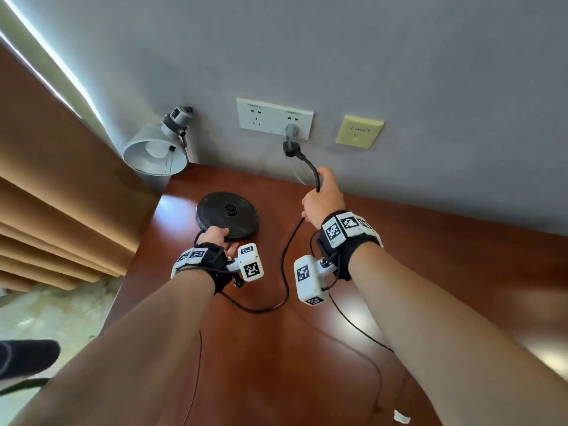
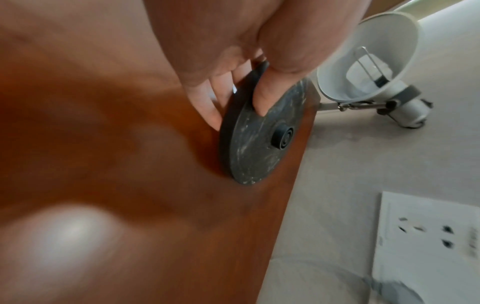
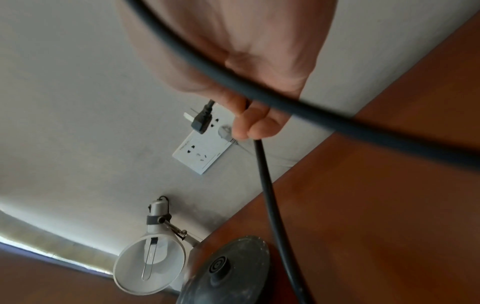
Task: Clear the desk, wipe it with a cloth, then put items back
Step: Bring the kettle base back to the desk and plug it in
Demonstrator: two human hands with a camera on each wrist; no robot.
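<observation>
A round black kettle base (image 1: 227, 215) (image 2: 259, 135) (image 3: 228, 271) lies at the far left corner of the reddish wooden desk (image 1: 276, 348). My left hand (image 1: 216, 238) (image 2: 233, 86) pinches its near rim, thumb on top and fingers beneath. My right hand (image 1: 322, 198) (image 3: 249, 123) grips the base's black power cord (image 1: 284, 272) (image 3: 270, 195) a little below the black plug (image 1: 290, 148) (image 3: 201, 119). The plug hangs free in the air, just in front of the white wall socket (image 1: 273, 118) (image 3: 200, 152). The cord loops across the desk between my arms.
A white clamp lamp (image 1: 156, 146) (image 2: 369, 59) (image 3: 153, 265) hangs at the desk's far left corner. A grey plug (image 1: 291, 130) stays in the socket. A yellow wall plate (image 1: 359, 131) sits to the right. Tan curtains (image 1: 61, 195) hang left.
</observation>
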